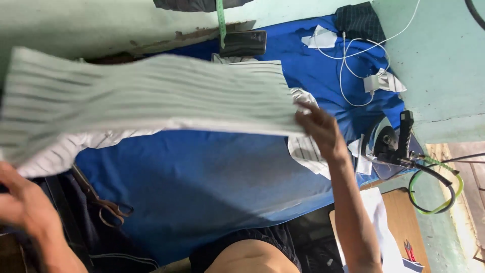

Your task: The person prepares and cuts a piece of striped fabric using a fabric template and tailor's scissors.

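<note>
The person held one pale striped cloth [151,96] stretched in the air above the blue-covered table [212,177], well off its surface. The right hand [318,129] pinched the cloth's right edge between closed fingers. The left hand [22,202] sat at the cloth's lower left corner, blurred by motion, so it probably gripped that end, though the fingers could not be made out. Judged from this, the piece was lifted and spread but not yet laid flat; nothing showed it pressed. On the table lay one pair of scissors [103,202], one iron [391,141] at the right edge, one dark phone [243,43], one white charger with cable [371,83], and several striped fabric scraps [305,151].
</note>
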